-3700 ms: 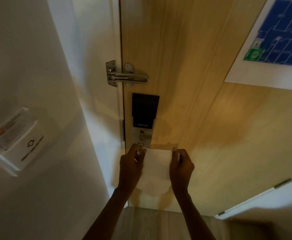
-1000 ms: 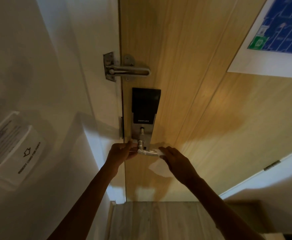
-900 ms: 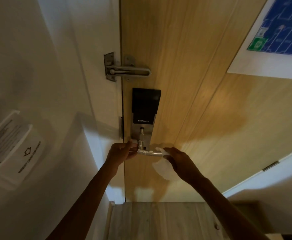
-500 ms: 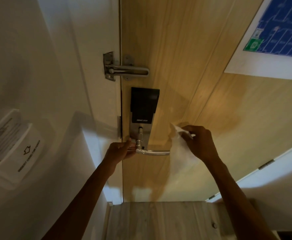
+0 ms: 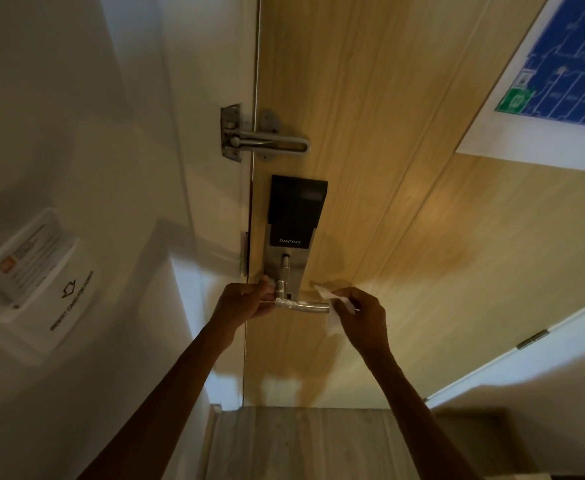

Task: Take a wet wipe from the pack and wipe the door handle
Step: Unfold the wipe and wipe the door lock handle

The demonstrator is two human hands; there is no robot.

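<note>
A metal lever door handle (image 5: 306, 307) sticks out to the right below a black smart lock (image 5: 296, 213) on the wooden door (image 5: 405, 209). My right hand (image 5: 362, 315) pinches a white wet wipe (image 5: 333, 308) and presses it against the free end of the handle. My left hand (image 5: 246, 303) grips the handle's base at the left, by the door edge. The wipe pack is not in view.
A metal swing-bar latch (image 5: 260, 142) sits above the lock. A blue evacuation plan (image 5: 568, 71) hangs at the upper right of the door. A white key-card holder (image 5: 41, 278) is on the left wall. Wood floor (image 5: 301, 441) lies below.
My right hand, which had lifted the wipe up and to the right of the handle, has come back down and put it on the handle's end. My left hand stays at the base.
</note>
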